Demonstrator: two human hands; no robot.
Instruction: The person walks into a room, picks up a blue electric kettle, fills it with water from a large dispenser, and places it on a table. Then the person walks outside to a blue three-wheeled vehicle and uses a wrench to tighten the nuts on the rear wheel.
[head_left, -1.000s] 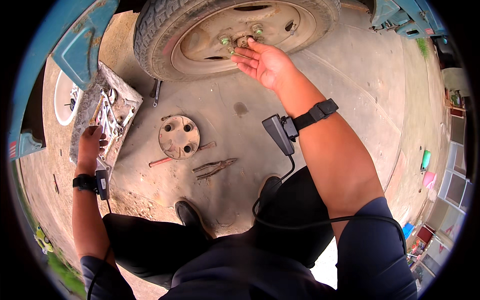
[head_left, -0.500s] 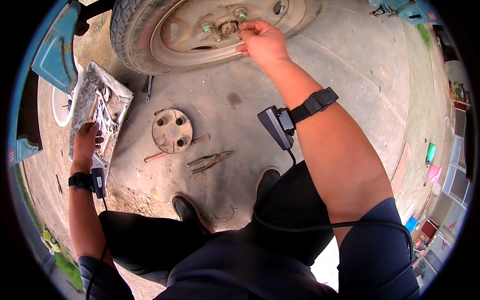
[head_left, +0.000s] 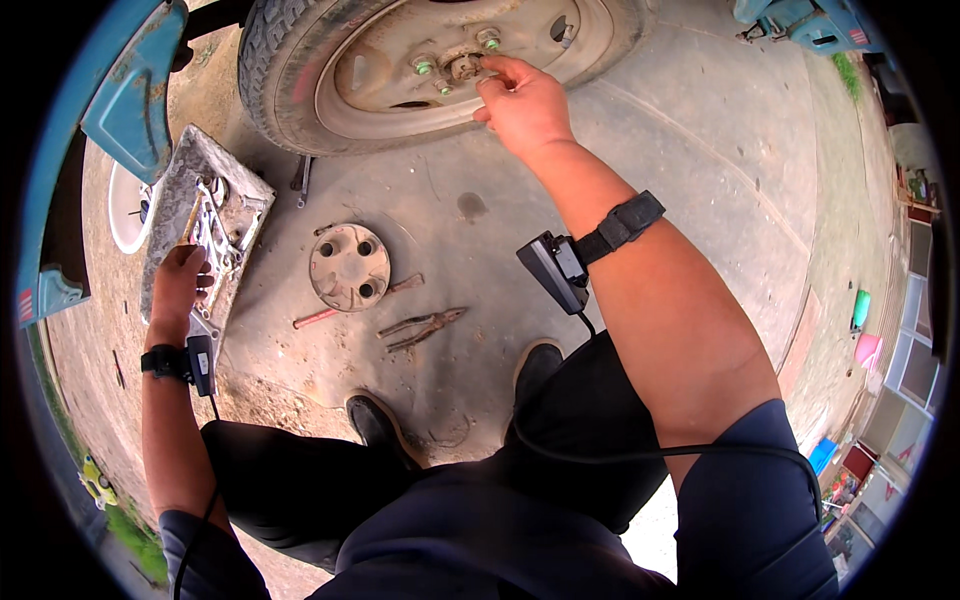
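Note:
At the top, my right hand [head_left: 525, 105] reaches to the middle of a wheel [head_left: 365, 118], thumb and fingers closed together at the rusty hub [head_left: 465, 67]. Whatever they pinch is hidden. Green-tipped studs with nuts [head_left: 423, 67] stand around the hub. On the left, my left hand [head_left: 178, 285] is over a worn grey metal tray [head_left: 258, 192], its fingers closed at the near end of a slim brownish rod-like tool [head_left: 191, 218]. Several metal wrenches [head_left: 215, 235] lie in the tray beside that hand.
On the concrete lie a round wheel cover [head_left: 345, 262] with holes, resting over a red-handled tool [head_left: 317, 317], and rusty pliers [head_left: 425, 325]. Another wrench [head_left: 304, 182] lies by the tyre. A white basin [head_left: 125, 215] stands beyond the tray, under a blue metal panel [head_left: 130, 120].
The whole view has shifted slightly, so things sit a little lower and to the right. My right hand stays at the hub; my left hand stays at the brownish tool over the tray.

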